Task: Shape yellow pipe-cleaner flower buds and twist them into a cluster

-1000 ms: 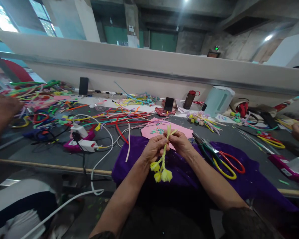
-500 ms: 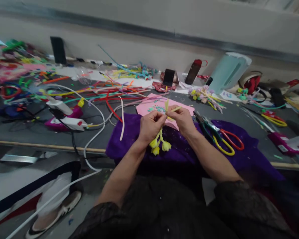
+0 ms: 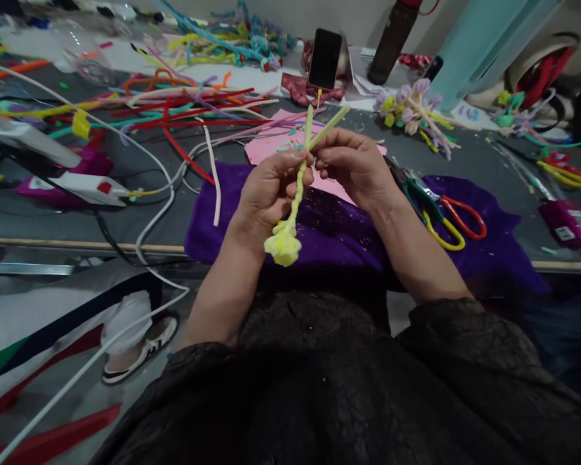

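Grey tabletop under crumpled purple cloth — left hand and right hand pinching fuzzy twisted yellow pipe-cleaner stem, pompom-tipped.

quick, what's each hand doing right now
Left hand: closed on the yellow pipe-cleaner stem.
Right hand: fingers pinched on the same stem near its top.

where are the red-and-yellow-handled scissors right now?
Head view, right of centre: the red-and-yellow-handled scissors lie on the purple cloth on the grey table, just right of the right hand holding the yellow-green pipe-cleaner stem.
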`<move>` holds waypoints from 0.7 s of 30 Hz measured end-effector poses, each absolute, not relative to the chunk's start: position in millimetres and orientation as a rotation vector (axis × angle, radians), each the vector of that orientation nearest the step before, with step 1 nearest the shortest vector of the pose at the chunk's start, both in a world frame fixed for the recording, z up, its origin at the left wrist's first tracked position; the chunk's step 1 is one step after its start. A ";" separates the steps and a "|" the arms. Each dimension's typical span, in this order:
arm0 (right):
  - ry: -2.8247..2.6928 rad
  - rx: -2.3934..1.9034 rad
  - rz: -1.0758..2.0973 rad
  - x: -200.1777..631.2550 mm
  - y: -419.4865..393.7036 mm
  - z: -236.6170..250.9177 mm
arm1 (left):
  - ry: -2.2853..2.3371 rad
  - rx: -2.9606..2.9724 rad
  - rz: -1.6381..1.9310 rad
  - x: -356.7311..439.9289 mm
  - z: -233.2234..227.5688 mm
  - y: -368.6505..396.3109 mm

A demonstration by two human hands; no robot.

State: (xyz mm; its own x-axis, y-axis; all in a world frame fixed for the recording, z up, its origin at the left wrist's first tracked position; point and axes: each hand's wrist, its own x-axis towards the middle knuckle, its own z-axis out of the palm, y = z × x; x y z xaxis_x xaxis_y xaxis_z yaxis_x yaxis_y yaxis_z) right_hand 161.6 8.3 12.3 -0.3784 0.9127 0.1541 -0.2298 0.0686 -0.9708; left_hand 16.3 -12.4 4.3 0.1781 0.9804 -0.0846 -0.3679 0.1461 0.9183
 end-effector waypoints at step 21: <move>-1.257 -0.759 1.688 158.0 12.0 3.1 | 0.893 1.044 1.231 22.0 -2.3 -17.4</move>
State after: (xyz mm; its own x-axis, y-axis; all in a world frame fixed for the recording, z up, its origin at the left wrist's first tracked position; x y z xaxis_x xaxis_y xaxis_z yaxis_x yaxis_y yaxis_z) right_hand 158.0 12.0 3.1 -0.4322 0.9013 0.0274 -0.2848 -0.1076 -0.9525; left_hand 22.0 -17.4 -2.3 0.1366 0.9905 0.0134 -0.2944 0.0277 0.9553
